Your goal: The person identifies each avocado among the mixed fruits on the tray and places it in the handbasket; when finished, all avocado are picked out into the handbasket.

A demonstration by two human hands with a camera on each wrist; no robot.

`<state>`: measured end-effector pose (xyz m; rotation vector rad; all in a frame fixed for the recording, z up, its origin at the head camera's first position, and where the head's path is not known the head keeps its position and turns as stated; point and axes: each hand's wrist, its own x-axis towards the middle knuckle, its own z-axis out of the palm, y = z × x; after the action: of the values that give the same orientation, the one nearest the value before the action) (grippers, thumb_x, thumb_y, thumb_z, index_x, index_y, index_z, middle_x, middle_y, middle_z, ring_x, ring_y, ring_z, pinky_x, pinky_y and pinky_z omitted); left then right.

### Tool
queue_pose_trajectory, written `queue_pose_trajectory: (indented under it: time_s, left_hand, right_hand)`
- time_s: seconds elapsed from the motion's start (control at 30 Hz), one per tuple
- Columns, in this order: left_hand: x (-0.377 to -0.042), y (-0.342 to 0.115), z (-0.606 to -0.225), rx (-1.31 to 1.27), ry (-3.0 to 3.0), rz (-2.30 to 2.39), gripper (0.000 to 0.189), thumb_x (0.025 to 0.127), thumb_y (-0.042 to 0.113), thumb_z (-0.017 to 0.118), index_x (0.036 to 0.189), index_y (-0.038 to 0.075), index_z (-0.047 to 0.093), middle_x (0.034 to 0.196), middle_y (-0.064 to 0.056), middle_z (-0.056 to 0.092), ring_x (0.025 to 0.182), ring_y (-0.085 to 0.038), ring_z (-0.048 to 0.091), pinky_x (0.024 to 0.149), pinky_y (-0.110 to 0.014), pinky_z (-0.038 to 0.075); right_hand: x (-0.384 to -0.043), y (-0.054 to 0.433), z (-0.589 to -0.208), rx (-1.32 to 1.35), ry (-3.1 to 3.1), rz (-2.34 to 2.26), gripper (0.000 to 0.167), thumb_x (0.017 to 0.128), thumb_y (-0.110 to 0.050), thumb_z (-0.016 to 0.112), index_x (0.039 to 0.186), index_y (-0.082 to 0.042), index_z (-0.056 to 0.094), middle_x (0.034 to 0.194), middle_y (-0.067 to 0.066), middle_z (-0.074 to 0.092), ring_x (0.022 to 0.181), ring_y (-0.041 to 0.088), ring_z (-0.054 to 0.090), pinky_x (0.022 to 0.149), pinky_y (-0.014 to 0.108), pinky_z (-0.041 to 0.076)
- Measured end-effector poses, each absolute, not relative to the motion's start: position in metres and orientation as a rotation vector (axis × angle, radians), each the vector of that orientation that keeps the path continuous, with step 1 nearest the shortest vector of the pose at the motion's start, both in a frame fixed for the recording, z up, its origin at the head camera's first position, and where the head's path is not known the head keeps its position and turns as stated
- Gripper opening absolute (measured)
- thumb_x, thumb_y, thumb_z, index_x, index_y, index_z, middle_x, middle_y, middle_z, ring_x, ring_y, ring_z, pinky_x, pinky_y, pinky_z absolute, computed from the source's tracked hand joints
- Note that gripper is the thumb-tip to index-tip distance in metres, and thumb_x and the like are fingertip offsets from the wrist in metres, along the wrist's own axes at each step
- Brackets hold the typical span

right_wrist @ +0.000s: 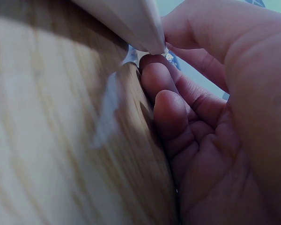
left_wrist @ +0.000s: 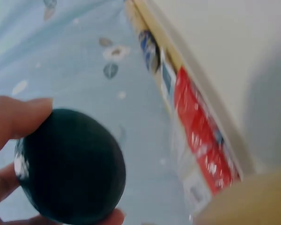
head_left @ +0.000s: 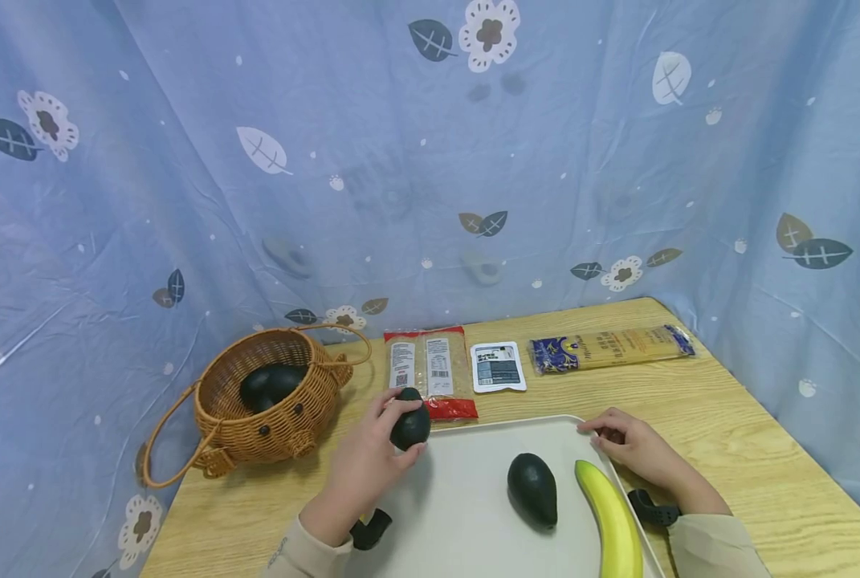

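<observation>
My left hand (head_left: 373, 453) grips a dark green avocado (head_left: 411, 425) over the tray's back left corner. In the left wrist view this avocado (left_wrist: 75, 168) looks round, with fingers curled about it. My right hand (head_left: 635, 449) pinches the rim of the white tray (head_left: 473, 433) at its back right corner. The right wrist view has the thumb and fingers meeting at the tray's edge (right_wrist: 147, 28), the other fingers (right_wrist: 171, 115) curled low beside the wooden table. A second avocado (head_left: 533, 490) lies on the tray, left of a yellow banana (head_left: 610, 518).
At the left stands a wicker basket (head_left: 307, 409) with dark avocados (head_left: 274, 385) inside. Behind the tray lie a red-ended grain packet (head_left: 440, 361), a small white-edged pouch (head_left: 498, 367) and a long noodle packet (head_left: 613, 348). A blue patterned curtain (head_left: 430, 160) surrounds the wooden table (head_left: 747, 457).
</observation>
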<state>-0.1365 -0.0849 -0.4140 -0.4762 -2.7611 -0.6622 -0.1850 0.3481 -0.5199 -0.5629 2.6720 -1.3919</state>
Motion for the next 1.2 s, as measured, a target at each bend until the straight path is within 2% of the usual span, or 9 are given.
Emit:
queue_pose_trajectory:
  time_s: [0.07,0.23,0.4,0.63,0.87,1.1,1.2]
  left_hand:
    - [-0.138,-0.092,-0.41,-0.413,-2.721,-0.669,0.059,0.081,0.027,0.093,0.135,0.02,0.068,0.146,-0.015,0.054,0.097,-0.033,0.073,0.073,-0.046,0.061]
    - [-0.141,-0.11,-0.4,-0.274,-2.698,-0.612,0.061,0.083,0.032,0.092,0.137,0.021,0.067,0.149,-0.014,0.053,0.082,-0.027,0.073,0.068,-0.044,0.059]
    - [-0.144,-0.126,-0.395,-0.19,-2.694,-0.599,0.06,0.085,0.032,0.089,0.14,0.02,0.066,0.151,-0.013,0.051,0.085,-0.032,0.072,0.064,-0.043,0.056]
    - [-0.15,-0.146,-0.392,-0.152,-2.631,-0.594,0.061,0.086,0.028,0.089,0.141,0.017,0.064,0.151,-0.017,0.05,0.075,-0.033,0.069,0.055,-0.04,0.051]
    - [-0.158,-0.168,-0.389,-0.058,-2.572,-0.552,0.061,0.089,0.031,0.087,0.143,0.016,0.062,0.153,-0.019,0.048,0.086,-0.041,0.07,0.065,-0.052,0.056]
    - [-0.165,-0.193,-0.385,0.05,-2.496,-0.627,0.062,0.091,0.025,0.085,0.146,0.012,0.059,0.156,-0.02,0.044,0.106,-0.05,0.065,0.079,-0.064,0.055]
    - [-0.169,-0.202,-0.385,0.094,-2.479,-0.635,0.062,0.092,0.024,0.084,0.147,0.011,0.058,0.157,-0.02,0.042,0.108,-0.052,0.064,0.083,-0.065,0.054]
  right_hand:
    - [-0.185,0.348,-0.521,-0.56,2.672,-1.394,0.021,0.104,-0.006,0.065,0.122,-0.008,0.074,0.103,0.004,0.061,0.083,0.012,0.052,0.069,0.026,0.048]
    - [-0.186,0.348,-0.521,-0.549,2.676,-1.391,0.021,0.104,-0.006,0.065,0.122,-0.009,0.074,0.104,0.004,0.06,0.084,0.012,0.052,0.07,0.026,0.048]
    - [-0.187,0.347,-0.52,-0.541,2.663,-1.395,0.021,0.104,-0.006,0.064,0.122,-0.008,0.074,0.103,0.004,0.06,0.084,0.012,0.052,0.07,0.026,0.048]
    - [-0.185,0.346,-0.519,-0.513,2.655,-1.4,0.021,0.104,-0.008,0.065,0.123,-0.009,0.074,0.104,0.004,0.06,0.084,0.013,0.051,0.07,0.026,0.047]
    - [-0.184,0.347,-0.519,-0.521,2.659,-1.397,0.022,0.104,-0.008,0.066,0.123,-0.009,0.074,0.105,0.004,0.06,0.084,0.013,0.051,0.069,0.026,0.047]
    - [-0.185,0.347,-0.52,-0.537,2.652,-1.412,0.021,0.104,-0.007,0.065,0.123,-0.008,0.074,0.105,0.005,0.061,0.083,0.013,0.052,0.07,0.026,0.048]
    - [-0.185,0.347,-0.52,-0.541,2.664,-1.406,0.021,0.104,-0.007,0.065,0.122,-0.008,0.075,0.105,0.004,0.061,0.083,0.012,0.052,0.069,0.026,0.048]
